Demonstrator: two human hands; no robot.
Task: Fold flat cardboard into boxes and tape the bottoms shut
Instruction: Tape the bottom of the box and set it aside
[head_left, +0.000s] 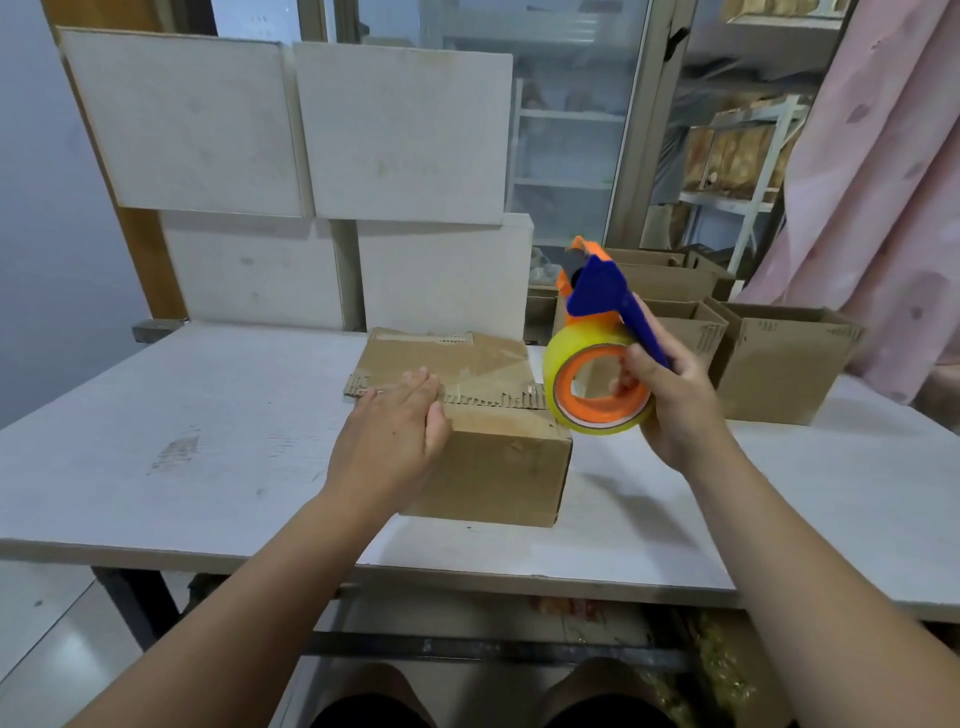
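The left hand lies flat, fingers straight and together, pressing on the top of the cardboard box. The brown box stands in the middle of the white table; its upward flaps are closed, their meeting edges are ragged and corrugated, and glossy clear tape shows across the far flap. Just right of the box and above the table, the right hand grips the blue handle of an orange tape dispenser with its fingers curled; the dispenser carries a yellowish clear tape roll. Farther right of the box stand open-topped cardboard boxes. Behind it lean white panels.
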